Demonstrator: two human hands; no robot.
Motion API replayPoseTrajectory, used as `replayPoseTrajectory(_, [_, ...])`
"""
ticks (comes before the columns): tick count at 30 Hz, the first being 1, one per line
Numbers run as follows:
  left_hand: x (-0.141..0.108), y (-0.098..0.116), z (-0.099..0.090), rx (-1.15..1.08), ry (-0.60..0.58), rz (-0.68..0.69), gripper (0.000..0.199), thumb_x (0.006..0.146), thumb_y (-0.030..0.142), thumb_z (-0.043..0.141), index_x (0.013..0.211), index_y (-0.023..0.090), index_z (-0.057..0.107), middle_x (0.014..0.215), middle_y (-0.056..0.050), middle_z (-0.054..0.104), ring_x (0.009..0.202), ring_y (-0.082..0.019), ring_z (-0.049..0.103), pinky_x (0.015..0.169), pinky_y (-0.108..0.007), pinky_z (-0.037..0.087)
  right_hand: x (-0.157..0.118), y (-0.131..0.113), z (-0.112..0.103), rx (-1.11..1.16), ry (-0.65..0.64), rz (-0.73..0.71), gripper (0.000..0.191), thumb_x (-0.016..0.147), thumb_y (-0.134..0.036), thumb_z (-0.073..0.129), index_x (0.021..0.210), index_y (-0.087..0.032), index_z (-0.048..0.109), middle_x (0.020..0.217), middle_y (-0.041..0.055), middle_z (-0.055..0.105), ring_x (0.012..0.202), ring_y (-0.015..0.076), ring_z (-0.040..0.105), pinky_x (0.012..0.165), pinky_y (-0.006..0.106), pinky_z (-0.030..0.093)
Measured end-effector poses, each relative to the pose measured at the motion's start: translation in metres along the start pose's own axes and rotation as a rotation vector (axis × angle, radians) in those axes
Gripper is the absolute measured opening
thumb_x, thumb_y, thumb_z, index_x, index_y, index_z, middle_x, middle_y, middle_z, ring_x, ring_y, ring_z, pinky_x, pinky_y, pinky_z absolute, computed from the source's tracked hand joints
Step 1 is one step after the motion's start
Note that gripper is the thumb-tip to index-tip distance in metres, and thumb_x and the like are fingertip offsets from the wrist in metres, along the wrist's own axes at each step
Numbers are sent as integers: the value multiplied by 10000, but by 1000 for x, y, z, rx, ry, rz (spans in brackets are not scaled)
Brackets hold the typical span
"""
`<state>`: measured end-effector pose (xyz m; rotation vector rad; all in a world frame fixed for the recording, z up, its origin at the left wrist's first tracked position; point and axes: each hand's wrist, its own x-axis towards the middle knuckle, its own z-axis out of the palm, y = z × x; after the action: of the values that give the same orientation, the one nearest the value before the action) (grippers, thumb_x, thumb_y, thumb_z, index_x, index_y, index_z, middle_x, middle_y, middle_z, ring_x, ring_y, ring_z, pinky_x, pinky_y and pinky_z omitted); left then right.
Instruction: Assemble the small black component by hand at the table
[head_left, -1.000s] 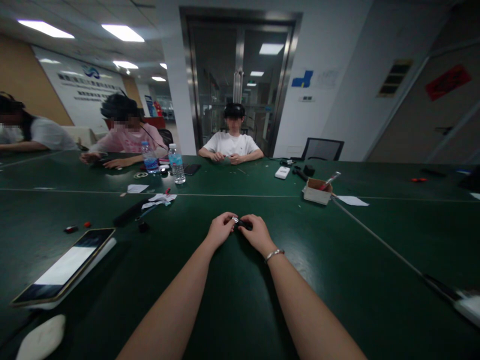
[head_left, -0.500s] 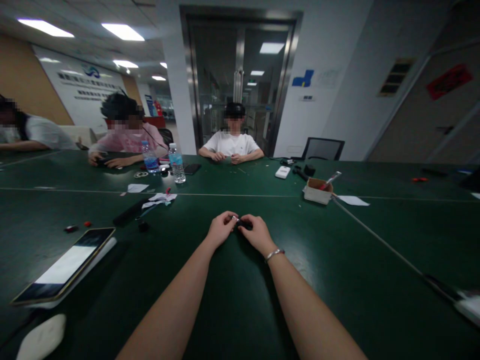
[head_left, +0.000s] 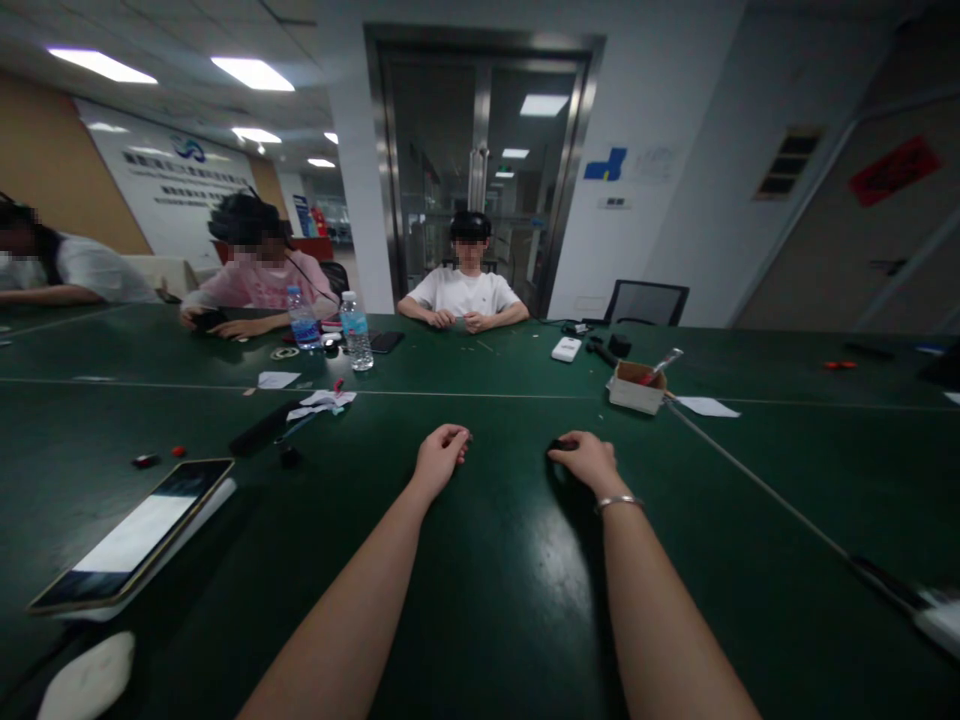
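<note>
Above the dark green table (head_left: 495,560), my left hand (head_left: 441,462) is closed, thumb and fingers pinched together. Something tiny and dark may show at its fingertips, too small to name. To the right, well apart from it, my right hand (head_left: 589,462) has its fingers closed on a small black object (head_left: 561,446). The object's kind cannot be made out, since the fingers cover part of it. A silver bracelet (head_left: 619,501) circles my right wrist.
At left a phone (head_left: 142,530) leans on a white support, near a white mouse-like object (head_left: 88,680). Two water bottles (head_left: 356,335) stand farther back. A small box (head_left: 636,388) holding tools is at right. Several people sit across and at left, one facing me (head_left: 465,292).
My hands were together at the small black object. My right hand has moved off to the right with it, while my left hand has stayed almost in place.
</note>
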<state>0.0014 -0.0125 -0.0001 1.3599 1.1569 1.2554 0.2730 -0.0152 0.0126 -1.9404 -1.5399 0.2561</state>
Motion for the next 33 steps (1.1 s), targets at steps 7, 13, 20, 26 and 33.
replayPoseTrajectory(7, [-4, 4, 4, 26, 2, 13, 247, 800, 340, 576, 949, 153, 638, 805, -40, 618, 632, -95, 542, 565, -220, 455, 0, 58, -65, -144, 197, 439, 443, 531, -410, 784, 931, -248, 683, 1092, 207, 592, 1105, 479, 429, 794, 594, 349])
replayPoseTrajectory(13, [-6, 13, 16, 62, -5, 76, 292, 754, 378, 617, 967, 184, 574, 768, -8, 612, 626, -102, 555, 531, -204, 420, -10, -34, -62, -164, 181, -69, 573, 693, -316, 690, 1238, -219, 541, 1160, 178, 533, 1059, 356, 502, 841, 498, 395])
replayPoseTrajectory(20, [-3, 30, 22, 20, -53, 139, 282, 703, 400, 650, 823, 172, 536, 642, 29, 556, 561, -90, 510, 526, -204, 393, -52, -126, -3, 97, -212, -648, 316, 753, -100, 600, 1050, -201, 640, 982, 71, 635, 867, 193, 589, 766, 296, 443])
replayPoseTrajectory(26, [-1, 55, -21, 453, -119, 134, 344, 681, 500, 655, 810, 181, 653, 876, -95, 648, 876, -235, 582, 776, -351, 457, -37, -109, -5, 93, -173, -575, 180, 763, -76, 591, 849, -215, 665, 847, 48, 682, 814, 197, 626, 730, 297, 456])
replayPoseTrajectory(33, [-14, 48, -133, 1164, 877, -115, 481, 759, 427, 564, 1174, 184, 559, 1360, -189, 391, 1274, -390, 293, 991, -563, 274, 8, -23, -63, 236, 243, -194, 185, 715, -231, 642, 881, -152, 660, 801, 75, 676, 722, 189, 632, 681, 312, 491])
